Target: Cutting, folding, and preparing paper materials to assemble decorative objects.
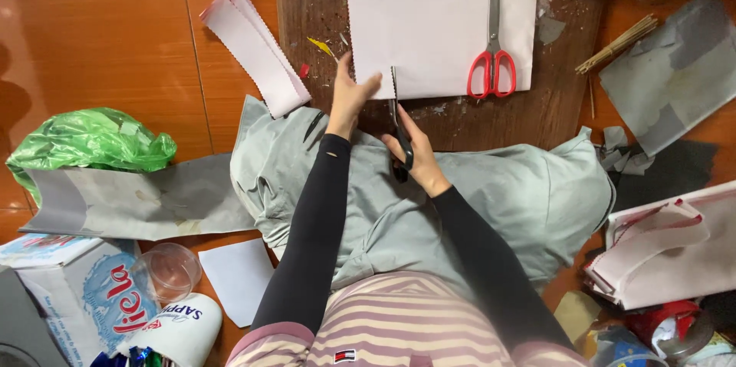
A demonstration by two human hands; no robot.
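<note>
**Two hands at one sheet of white fabric**

Two bare hands met at the near edge of the white sheet (437, 22). The left hand (351, 98) lay flat on that edge, fingers together and stretched toward twelve o'clock, thumb spread out toward three, pressing the sheet to the dark wooden board (307, 22). The right hand (414, 154) was curled shut around the handles of the black scissors (399, 125), whose blades pointed to twelve o'clock and touched the sheet's edge just beside the left thumb; I could not tell whether the blades stood apart. Both forearms wore black sleeves.

Out from the hands, at six o'clock, a pale grey-green cloth (529, 190) spread across the person's lap. At one o'clock from the hands, red-handled scissors (493, 45) rested on the white sheet, blades pointing to twelve. At ten o'clock, folded white strips (253, 49) with zigzag edges lay on the orange tiled floor (100, 37). Farther out at nine o'clock sat a crumpled green plastic bag (88, 141). A bundle of thin wooden sticks (617, 45) lay at two o'clock, near a grey sheet (675, 75). At seven o'clock a clear plastic cup (167, 271) stood beside a printed carton (65, 286).
</note>
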